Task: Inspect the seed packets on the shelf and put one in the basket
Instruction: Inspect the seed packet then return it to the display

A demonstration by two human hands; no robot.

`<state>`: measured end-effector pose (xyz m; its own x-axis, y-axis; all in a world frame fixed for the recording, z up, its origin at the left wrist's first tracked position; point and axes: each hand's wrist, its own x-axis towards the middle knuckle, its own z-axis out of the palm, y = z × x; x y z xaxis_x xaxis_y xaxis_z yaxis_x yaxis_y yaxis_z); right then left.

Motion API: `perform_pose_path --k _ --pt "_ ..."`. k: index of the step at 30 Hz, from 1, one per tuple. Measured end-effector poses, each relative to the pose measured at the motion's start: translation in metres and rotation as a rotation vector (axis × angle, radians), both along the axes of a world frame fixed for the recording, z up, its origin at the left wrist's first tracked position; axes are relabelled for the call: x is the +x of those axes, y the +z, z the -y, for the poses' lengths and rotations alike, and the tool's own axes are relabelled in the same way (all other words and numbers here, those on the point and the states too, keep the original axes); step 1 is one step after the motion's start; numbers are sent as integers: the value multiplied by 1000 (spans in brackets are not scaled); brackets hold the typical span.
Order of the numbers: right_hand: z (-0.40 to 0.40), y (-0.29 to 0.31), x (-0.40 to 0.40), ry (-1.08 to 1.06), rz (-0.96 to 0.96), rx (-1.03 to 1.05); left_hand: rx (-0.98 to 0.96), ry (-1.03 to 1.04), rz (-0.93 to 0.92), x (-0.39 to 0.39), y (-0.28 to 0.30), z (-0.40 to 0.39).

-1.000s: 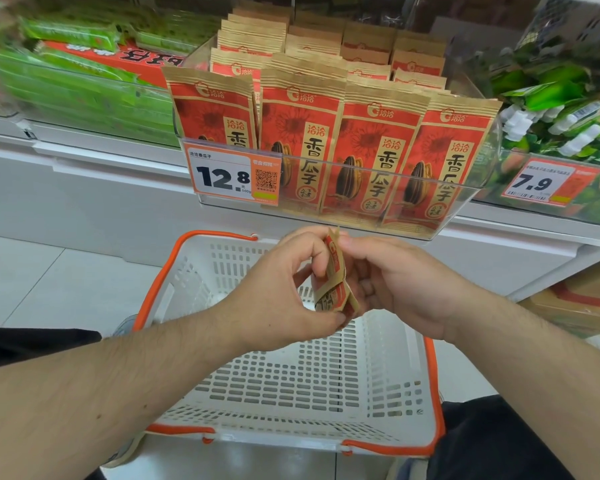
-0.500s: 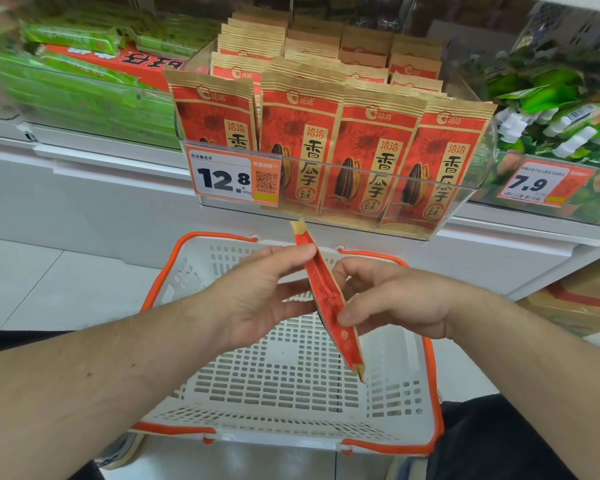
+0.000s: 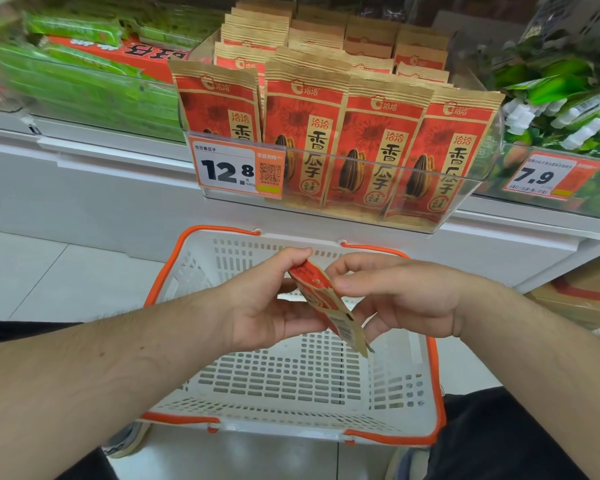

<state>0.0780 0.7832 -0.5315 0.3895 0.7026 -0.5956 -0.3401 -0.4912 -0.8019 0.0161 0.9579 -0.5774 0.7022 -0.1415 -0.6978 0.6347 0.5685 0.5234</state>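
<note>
The seed packet (image 3: 329, 304) I hold is light and flat, a crinkly paper pouch that I judge will bend easily and slide between fingers if pinched loosely, so the firm sealed edges are the best places to take it. It hangs tilted, top corner up by my left thumb and the barcode end pointing down, right above the white basket (image 3: 293, 426) with its orange rim. My left hand (image 3: 260, 306) pinches the upper end, thumb on top and fingers curled under it. My right hand (image 3: 400, 294) pinches the packet's side edge between thumb and forefinger, wrist bent inward. Both forearms reach forward, meeting over the basket. More packets (image 3: 305, 133) stand in the clear shelf bin beyond.
</note>
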Motion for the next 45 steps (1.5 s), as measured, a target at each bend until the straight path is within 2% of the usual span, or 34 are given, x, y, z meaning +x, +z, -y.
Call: perform_pose_path --k 16,24,26,30,36,40,45 --pt "5 -1 7 -6 -67 45 -31 23 -34 -1 3 -3" --pt "4 -4 6 -18 -35 14 10 8 -37 4 -1 -6" --pt "2 -8 6 -43 19 -50 20 -29 -33 4 -3 -8" --pt "0 -13 8 -116 215 -281 101 -72 -22 2 -9 -5" --pt "0 -17 8 -193 221 -377 226 -253 51 3 -4 -7" --pt "1 -18 9 -148 308 -278 439 -289 185 5 1 -9" --pt "0 -6 8 -275 487 -73 600 -275 405 17 23 -20"
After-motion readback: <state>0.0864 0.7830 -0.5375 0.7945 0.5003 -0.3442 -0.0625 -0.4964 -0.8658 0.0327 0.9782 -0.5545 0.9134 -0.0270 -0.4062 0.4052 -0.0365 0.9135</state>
